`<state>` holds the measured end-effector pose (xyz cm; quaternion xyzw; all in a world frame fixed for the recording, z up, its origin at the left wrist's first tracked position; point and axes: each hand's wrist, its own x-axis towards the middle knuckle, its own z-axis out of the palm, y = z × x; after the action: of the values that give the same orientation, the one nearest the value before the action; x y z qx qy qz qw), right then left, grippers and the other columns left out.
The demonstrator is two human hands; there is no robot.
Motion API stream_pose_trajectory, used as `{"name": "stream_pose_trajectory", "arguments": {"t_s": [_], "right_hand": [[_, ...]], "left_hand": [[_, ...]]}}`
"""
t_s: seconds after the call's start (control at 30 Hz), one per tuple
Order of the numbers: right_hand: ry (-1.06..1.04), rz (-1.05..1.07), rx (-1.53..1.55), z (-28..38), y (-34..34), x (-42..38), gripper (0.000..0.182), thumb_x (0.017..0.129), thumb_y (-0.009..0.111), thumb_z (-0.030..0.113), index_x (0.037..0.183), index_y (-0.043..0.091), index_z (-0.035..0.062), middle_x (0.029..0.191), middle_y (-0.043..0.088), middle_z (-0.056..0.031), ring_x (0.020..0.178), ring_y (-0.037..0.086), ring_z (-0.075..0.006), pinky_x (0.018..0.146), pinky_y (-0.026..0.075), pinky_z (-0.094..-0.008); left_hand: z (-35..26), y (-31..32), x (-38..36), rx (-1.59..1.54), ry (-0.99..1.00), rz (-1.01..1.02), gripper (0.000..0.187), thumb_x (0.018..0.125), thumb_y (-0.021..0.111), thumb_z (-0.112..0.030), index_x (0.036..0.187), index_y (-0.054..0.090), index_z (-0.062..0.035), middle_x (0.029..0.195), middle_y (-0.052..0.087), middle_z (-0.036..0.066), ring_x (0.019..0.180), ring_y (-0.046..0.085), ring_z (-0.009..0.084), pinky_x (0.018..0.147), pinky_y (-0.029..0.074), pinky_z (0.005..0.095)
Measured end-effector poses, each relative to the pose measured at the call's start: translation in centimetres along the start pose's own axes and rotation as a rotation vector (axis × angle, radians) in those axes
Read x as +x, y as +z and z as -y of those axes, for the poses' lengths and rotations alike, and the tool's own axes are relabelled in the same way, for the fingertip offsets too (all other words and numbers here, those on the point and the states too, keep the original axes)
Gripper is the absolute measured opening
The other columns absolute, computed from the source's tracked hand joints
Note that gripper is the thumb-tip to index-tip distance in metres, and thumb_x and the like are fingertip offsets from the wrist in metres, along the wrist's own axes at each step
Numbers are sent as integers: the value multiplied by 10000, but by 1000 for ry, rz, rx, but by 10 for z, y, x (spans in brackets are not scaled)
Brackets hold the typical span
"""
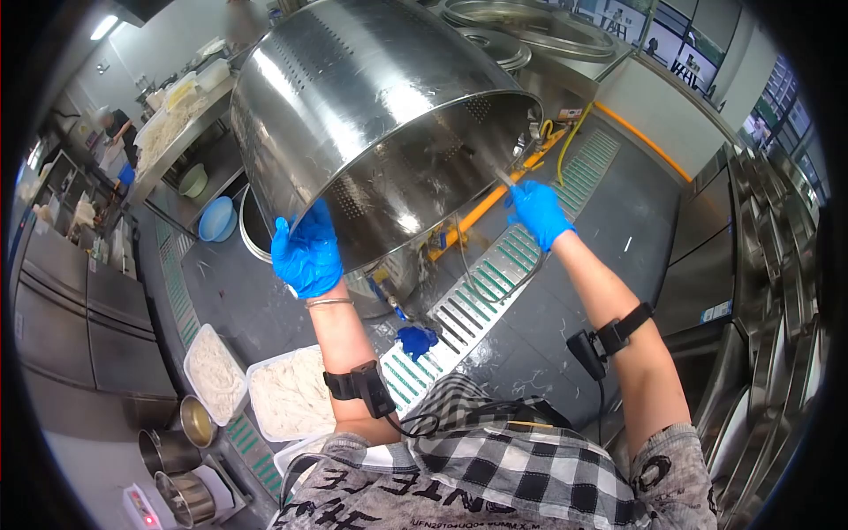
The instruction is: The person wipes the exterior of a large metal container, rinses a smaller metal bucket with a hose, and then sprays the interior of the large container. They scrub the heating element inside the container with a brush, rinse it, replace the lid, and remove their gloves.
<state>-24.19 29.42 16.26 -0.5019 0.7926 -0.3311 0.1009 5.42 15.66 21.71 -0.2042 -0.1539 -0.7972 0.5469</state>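
A large perforated steel pot (371, 106) is tilted on its side, its open mouth facing me and down. My left hand (306, 250), in a blue glove, grips the pot's rim at the lower left. Gloved in blue too, my right hand (539, 210) holds a thin hose (495, 287) at the rim's right side. The hose loops down toward the floor drain grate (495, 274). A stream of water sprays inside the pot. Both wrists wear black straps.
Two white trays of noodles (287, 393) lie on the wet floor at lower left, beside small steel pots (177, 446). A blue bowl (215, 219) sits under a steel counter (177, 132). Steel cabinets line both sides. A blue glove or rag (415, 338) lies on the grate.
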Motion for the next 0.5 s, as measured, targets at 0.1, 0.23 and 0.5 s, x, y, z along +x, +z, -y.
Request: {"name": "stream_pose_trajectory", "arguments": {"t_s": [0.1,0.23,0.5], "right_hand": [[140,-23,49,13,-7,18,206,695,542,205,793,520,26,759,537,-170,711,534,-331,622,439,-387],[63,74,52,12,-4,28,225,686,557,202,812,521,19,776,539,-173,714,530,-337,612,439,-399],[52,-86,39,18,-1,50,130,689,545,128,773,550,30,757,565,-129,664,569,-252,596,459,-313]], "left_hand": [[-2,-3,0,-16,1,8,396,738,460,-76,1113,395,34,1119,440,180,1043,420,299,922,297,426],[-4,-5,-3,-38,1,34,399,740,460,-80,1117,392,30,1116,444,177,1040,423,299,923,294,428],[-12,-11,-6,-43,-21,66,416,740,457,-85,1134,376,21,1125,437,177,1053,411,298,924,288,436]]}}
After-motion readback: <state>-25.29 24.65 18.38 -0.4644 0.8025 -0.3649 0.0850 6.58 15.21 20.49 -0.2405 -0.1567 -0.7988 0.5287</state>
